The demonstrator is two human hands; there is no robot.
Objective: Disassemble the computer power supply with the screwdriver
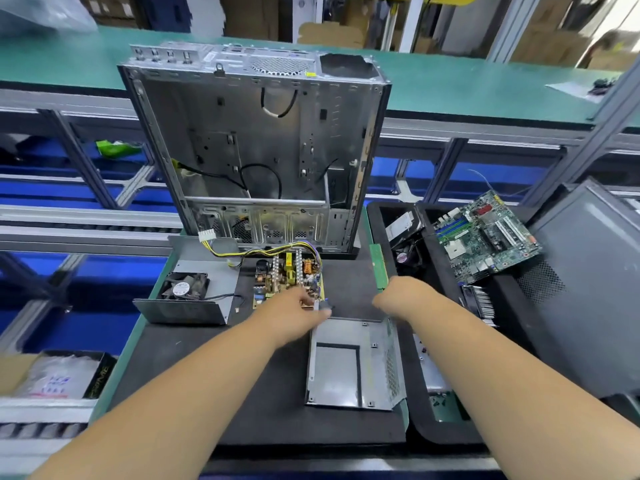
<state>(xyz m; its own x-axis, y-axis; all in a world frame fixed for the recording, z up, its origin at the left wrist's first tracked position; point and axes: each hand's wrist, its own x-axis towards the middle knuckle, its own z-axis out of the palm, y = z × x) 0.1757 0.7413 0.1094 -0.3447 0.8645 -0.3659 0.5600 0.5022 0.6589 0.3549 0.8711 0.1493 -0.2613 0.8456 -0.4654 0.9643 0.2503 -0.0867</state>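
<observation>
The power supply lies in parts on the black mat [270,393]. Its circuit board [287,275], with yellow and black wires running off to the left, sits in the middle. The cover with the fan [188,294] is to the left, and the empty metal base shell [353,365] is in front. My left hand [294,311] reaches to the board's near right corner, and its fingers curl on that edge. My right hand [398,294] hovers over the far right corner of the shell, blurred, with its fingers bent out of sight. No screwdriver is in view.
An opened computer case [256,143] stands upright right behind the board. A black tray [426,431] on the right holds a motherboard [485,237], a heatsink and other parts. A grey side panel [588,292] leans at the far right. A green memory stick [379,268] lies by the tray.
</observation>
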